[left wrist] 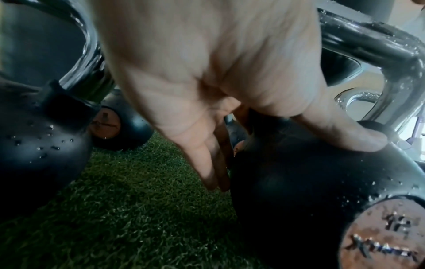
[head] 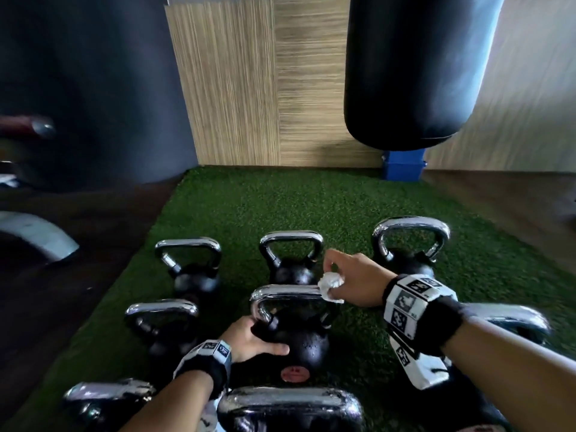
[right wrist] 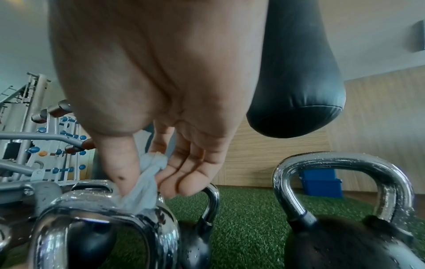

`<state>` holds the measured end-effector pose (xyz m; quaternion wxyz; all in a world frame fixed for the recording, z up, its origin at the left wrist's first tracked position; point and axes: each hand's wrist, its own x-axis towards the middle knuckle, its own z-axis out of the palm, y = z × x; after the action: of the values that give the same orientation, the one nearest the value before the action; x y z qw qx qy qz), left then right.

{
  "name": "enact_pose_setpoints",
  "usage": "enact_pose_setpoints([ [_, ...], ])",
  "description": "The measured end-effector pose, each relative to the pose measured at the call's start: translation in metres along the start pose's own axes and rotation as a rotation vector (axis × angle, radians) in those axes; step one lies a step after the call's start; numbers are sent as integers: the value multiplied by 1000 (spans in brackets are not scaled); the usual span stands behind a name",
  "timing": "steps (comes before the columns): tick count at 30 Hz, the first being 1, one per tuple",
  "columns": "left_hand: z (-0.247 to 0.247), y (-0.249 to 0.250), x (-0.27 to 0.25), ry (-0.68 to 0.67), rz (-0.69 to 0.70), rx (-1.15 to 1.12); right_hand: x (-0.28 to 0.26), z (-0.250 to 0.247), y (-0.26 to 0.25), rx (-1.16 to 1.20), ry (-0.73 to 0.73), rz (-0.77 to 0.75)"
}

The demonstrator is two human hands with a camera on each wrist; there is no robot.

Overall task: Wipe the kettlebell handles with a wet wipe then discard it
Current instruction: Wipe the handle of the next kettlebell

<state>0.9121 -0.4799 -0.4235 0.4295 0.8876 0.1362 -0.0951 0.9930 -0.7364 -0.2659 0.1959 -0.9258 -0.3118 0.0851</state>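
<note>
while the wet wipe (head: 330, 285) sits bunched on the right end of the middle kettlebell's chrome handle (head: 286, 293), the right hand (head: 352, 280) pinches it, and the left hand (head: 249, 338) rests flat-fingered on that kettlebell's black body (head: 307, 344), on green turf (head: 249, 207).

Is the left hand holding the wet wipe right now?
No, the wet wipe is pinched in the right hand; the left hand rests on a kettlebell.

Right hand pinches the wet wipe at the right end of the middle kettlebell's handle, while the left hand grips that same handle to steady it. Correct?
Not quite. The left hand rests on the kettlebell's black body, not its handle, as the left wrist view shows. The right hand does pinch the wet wipe there.
</note>
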Motion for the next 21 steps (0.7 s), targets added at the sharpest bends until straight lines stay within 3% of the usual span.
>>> enact_pose_setpoints([
  [7, 0, -2, -1, -15, -1, -1, 5, 16, -4, 86, 151, -2],
  [17, 5, -14, 5, -7, 93, -10, 31, 30, -45, 50, 161, -142],
  [21, 8, -19, 9, -61, 83, 33, 32, 34, -53, -97, 116, -168],
])
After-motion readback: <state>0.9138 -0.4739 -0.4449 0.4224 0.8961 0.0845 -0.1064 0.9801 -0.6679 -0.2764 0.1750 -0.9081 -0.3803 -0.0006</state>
